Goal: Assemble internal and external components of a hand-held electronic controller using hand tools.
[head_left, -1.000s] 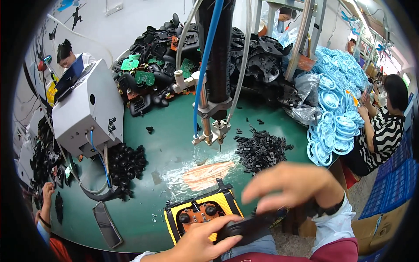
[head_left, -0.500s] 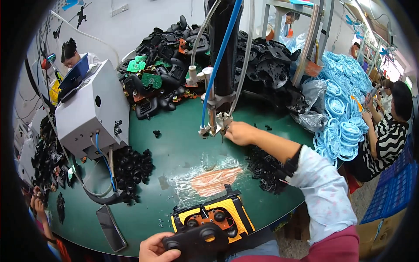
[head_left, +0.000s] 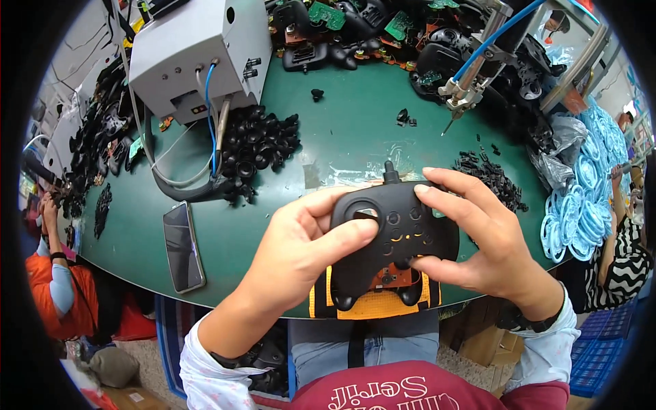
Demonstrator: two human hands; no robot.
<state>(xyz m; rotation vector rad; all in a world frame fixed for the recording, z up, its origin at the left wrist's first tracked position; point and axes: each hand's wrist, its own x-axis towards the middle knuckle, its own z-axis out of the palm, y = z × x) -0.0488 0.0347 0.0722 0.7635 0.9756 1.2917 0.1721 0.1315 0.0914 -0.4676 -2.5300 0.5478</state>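
The yellow fixture [head_left: 372, 305] holds an orange circuit board [head_left: 393, 277], and just over it my left hand [head_left: 301, 246], curled, and right hand [head_left: 482, 239], part-spread, grip 1 black controller shell [head_left: 398, 234] by its sides, whereas 0.5 s ago my right was at the hanging metal tool [head_left: 470, 94] beyond the fixture.

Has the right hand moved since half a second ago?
Yes: the right hand has come nearer, from beyond the pile of small black parts to its near side, now at the controller shell.
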